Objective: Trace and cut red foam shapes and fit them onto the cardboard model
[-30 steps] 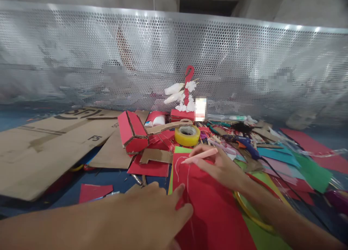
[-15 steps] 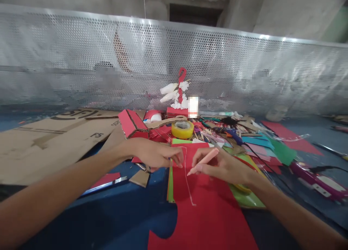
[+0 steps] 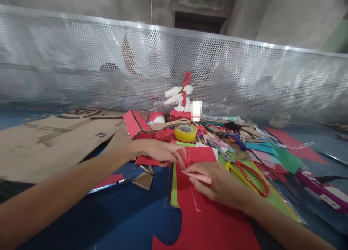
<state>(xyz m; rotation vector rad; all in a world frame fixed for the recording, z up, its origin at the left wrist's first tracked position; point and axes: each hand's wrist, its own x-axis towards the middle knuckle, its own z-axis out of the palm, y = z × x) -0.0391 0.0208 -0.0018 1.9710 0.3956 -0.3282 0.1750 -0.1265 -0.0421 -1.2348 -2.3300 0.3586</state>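
Observation:
A sheet of red paper (image 3: 217, 224) with a curved cut-out in its left edge lies in front of me, on top of green sheets. My right hand (image 3: 219, 181) is closed around a pink pen (image 3: 200, 177), its tip on the red paper near a thin pale drawn line (image 3: 194, 198). Holding nothing, my left hand (image 3: 159, 152) rests with fingers apart at the sheet's left edge, fingertips close to the pen tip. Red-and-yellow-handled scissors (image 3: 254, 183) lie to the right of my right hand.
Behind the paper are a yellow tape roll (image 3: 185, 132), a red-covered cardboard piece (image 3: 137, 125) and a red stand with white flowers (image 3: 185, 94). Cardboard sheets (image 3: 67, 141) lie left. A glue gun (image 3: 237, 141) and a purple device (image 3: 320, 192) are right. A perforated metal panel (image 3: 152, 61) stands behind.
My right hand has turned over the pen, lowering it flatter, and moved left against my left fingertips. The scissors are now more uncovered. The whole view has shifted slightly.

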